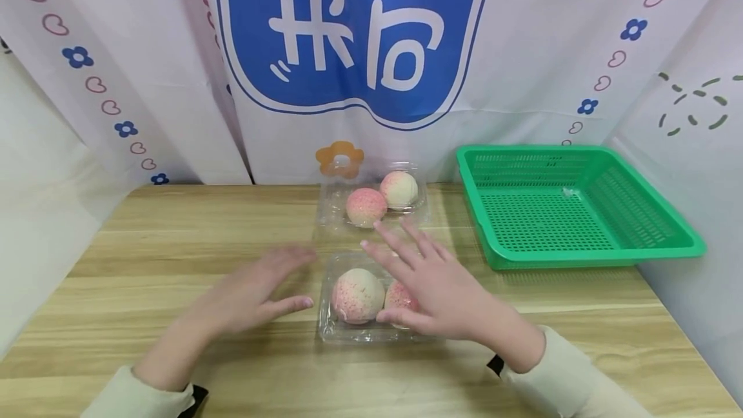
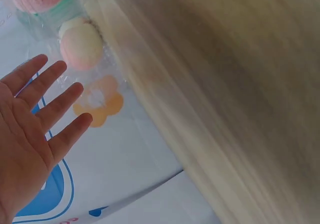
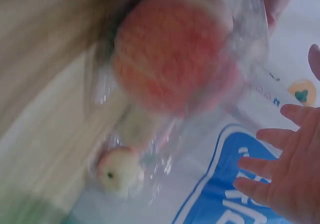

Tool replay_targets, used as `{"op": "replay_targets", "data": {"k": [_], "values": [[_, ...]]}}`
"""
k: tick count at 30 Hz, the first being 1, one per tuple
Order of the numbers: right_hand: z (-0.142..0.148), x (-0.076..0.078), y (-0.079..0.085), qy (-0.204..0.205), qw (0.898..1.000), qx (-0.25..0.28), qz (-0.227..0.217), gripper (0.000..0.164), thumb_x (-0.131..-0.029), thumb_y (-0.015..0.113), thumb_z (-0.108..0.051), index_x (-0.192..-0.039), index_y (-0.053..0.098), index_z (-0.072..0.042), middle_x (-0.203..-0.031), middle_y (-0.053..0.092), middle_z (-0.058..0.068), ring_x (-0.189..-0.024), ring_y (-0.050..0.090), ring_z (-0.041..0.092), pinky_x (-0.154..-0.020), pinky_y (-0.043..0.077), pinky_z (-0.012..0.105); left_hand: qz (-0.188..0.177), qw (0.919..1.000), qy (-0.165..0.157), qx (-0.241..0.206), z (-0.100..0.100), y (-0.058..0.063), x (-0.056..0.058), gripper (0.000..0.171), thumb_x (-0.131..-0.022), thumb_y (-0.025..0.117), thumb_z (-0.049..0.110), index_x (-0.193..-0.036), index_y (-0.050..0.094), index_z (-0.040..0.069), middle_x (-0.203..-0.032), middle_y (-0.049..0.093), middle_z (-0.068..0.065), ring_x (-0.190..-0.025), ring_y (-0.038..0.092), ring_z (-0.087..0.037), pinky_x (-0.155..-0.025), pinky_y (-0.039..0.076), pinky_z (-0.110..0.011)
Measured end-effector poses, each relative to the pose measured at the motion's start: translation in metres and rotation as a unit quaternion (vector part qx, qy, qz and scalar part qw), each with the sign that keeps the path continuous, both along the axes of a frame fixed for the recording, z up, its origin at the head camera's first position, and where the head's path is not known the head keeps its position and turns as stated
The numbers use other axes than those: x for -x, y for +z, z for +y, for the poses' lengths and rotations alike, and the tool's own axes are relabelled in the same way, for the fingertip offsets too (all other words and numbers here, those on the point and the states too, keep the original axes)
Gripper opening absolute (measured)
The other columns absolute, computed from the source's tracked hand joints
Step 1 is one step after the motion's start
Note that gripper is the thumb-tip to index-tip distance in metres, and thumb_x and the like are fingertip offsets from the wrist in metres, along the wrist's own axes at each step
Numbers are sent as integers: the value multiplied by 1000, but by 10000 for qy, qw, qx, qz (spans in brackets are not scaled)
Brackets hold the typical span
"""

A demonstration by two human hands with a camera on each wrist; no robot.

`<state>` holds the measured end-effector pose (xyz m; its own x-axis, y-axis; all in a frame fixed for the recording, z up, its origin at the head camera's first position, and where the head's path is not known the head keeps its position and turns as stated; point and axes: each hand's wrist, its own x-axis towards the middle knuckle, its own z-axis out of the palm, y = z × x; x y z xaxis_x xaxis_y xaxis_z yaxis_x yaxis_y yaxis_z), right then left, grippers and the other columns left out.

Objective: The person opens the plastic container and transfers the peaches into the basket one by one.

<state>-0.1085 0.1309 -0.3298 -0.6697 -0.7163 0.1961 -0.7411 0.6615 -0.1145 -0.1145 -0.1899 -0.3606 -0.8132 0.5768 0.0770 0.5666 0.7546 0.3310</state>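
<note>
Two pink-and-cream peaches, the left one (image 1: pixel 358 296) and the right one (image 1: pixel 400 295), sit in a clear plastic container (image 1: pixel 371 334) at the front middle of the table. My right hand (image 1: pixel 444 292) is over this container's right side with its fingers spread, partly hiding the right peach. My left hand (image 1: pixel 244 295) is just left of the container, fingers extended and blurred, holding nothing. Behind lies more clear plastic packaging (image 1: pixel 332 208) with a pinker peach (image 1: pixel 366 207) and a paler peach (image 1: pixel 399 189). The right wrist view shows one peach (image 3: pixel 165 54) large and blurred.
A green plastic basket (image 1: pixel 592 255) stands at the back right of the wooden table (image 1: pixel 174 231). A white printed cloth (image 1: pixel 534 69) hangs right behind the table. White sheets flank both sides.
</note>
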Motion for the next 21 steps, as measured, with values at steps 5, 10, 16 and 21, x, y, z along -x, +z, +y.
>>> {"op": "replay_targets", "data": {"k": [5,10,16,21], "values": [[-11,-5,-6,223,9986,-61,-484,86,-92,49,-69,-160,11,-32,-168,14,-1,-153,18,37,-111,33,64,-235,9997,-29,69,2,-4,-1,75,-90,59,62,-146,48,14,-150,50,-9,-138,48,-34,-111,39,-56],[-20,-8,-13,402,9965,-121,-721,90,-91,55,-65,-160,12,-29,-167,18,-1,-152,22,38,-108,36,66,-523,9985,-74,141,6,-7,-1,89,-81,56,77,-143,52,13,-146,55,-9,-135,51,-32,-110,41,-55],[-27,-10,-23,515,9928,50,-1080,88,-91,56,-64,-160,16,-29,-167,21,-2,-151,23,39,-107,35,68,-992,9947,-178,-189,8,-11,-1,93,-74,63,77,-141,54,13,-142,58,-6,-132,55,-30,-109,42,-55],[-32,-11,-27,371,9902,112,-1339,87,-90,57,-66,-159,16,-33,-166,21,-5,-154,17,35,-105,34,71,-1621,9841,-264,-671,6,-15,2,82,-75,70,69,-138,55,19,-136,62,2,-128,56,-26,-107,44,-55]]}}
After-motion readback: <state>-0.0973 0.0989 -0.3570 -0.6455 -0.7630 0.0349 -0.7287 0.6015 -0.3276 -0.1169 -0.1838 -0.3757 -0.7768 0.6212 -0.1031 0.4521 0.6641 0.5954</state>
